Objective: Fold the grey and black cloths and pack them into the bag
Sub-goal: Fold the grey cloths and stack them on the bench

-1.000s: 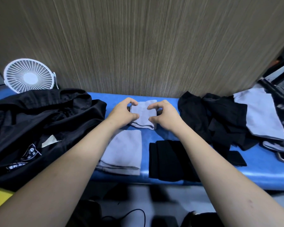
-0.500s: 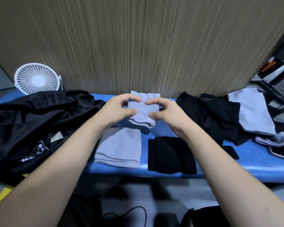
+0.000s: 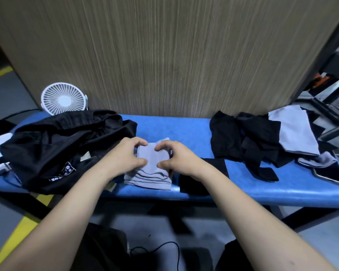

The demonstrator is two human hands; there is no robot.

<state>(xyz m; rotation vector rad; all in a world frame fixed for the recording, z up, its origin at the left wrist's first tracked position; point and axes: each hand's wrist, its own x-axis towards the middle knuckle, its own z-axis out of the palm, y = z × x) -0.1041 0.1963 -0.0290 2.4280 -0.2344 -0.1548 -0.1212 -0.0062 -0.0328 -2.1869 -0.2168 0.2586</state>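
Now the folded grey cloth [image 3: 152, 155] has come down onto the grey stack [image 3: 148, 178] near the front edge of the desk [image 3: 184, 128]; a moment ago it was held up in the air nearer the back edge. The left hand [image 3: 125, 155] and the right hand [image 3: 176, 159] pinch it from either side, thumbs and curled fingers closed on its left and right edges, setting it square on the pile. That looks like one more grey piece finished and stacked. Just right of the stack, partly under the right forearm, lies the folded black stack [image 3: 202, 178], also at the front edge. Toward the right end of the desk a loose heap of black cloths [image 3: 243, 141] with an unfolded grey cloth [image 3: 294, 132] on top waits to be folded, so much of the folding remains. The black bag [image 3: 57, 147] slumps at the left end of the desk; whether its mouth is open is hard to tell in this blurred view, and nothing seems packed yet. A white fan [image 3: 64, 98] stands at the back left corner and a phone [image 3: 329, 173] lies at the right end
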